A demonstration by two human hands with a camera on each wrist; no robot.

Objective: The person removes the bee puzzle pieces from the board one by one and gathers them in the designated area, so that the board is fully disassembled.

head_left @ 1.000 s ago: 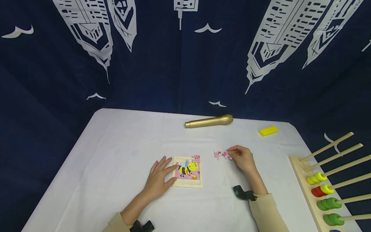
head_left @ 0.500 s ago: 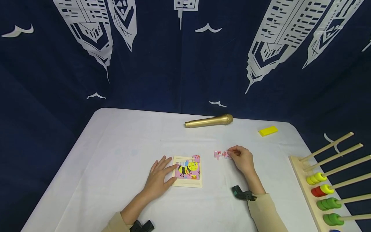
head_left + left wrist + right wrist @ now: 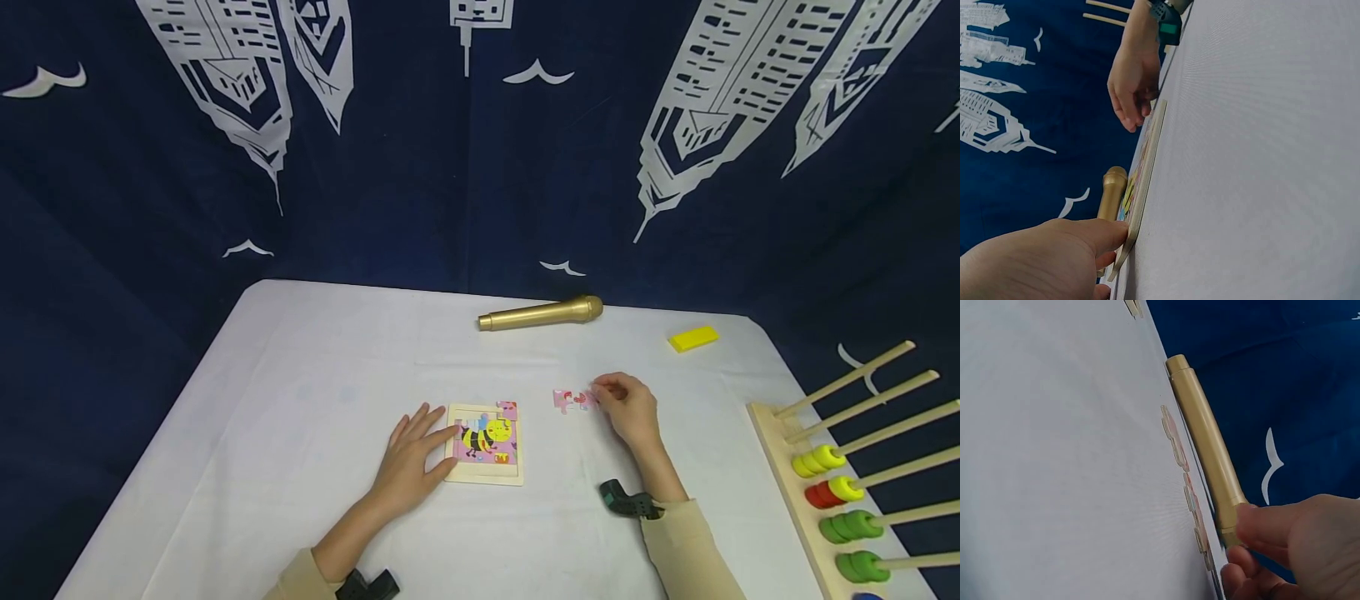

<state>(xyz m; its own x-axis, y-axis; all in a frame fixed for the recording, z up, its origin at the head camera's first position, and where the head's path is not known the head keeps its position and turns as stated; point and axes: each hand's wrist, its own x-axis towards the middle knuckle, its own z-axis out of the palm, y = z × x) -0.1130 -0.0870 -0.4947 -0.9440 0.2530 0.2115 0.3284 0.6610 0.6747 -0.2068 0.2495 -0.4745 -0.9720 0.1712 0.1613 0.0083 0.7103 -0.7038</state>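
Observation:
A small wooden puzzle board (image 3: 483,477) with a bee picture lies on the white table (image 3: 315,400). My left hand (image 3: 420,446) rests flat beside it, straight fingers touching its left edge; the left wrist view shows my left hand (image 3: 1054,256) against the board's edge (image 3: 1144,178). Loose pink puzzle pieces (image 3: 572,400) lie to the board's right. My right hand (image 3: 611,396) is curled over the nearest piece and pinches its edge. In the right wrist view my right hand's fingertips (image 3: 1241,550) sit at the end of the row of pieces (image 3: 1175,437).
A gold microphone (image 3: 540,314) lies at the back of the table, just behind the loose pieces. A yellow block (image 3: 693,338) sits at the back right. A wooden peg rack (image 3: 783,475) with coloured rings (image 3: 821,458) stands along the right edge.
My right hand's fingers have shifted slightly back and up at the loose pieces. The left hand and the board have not moved.

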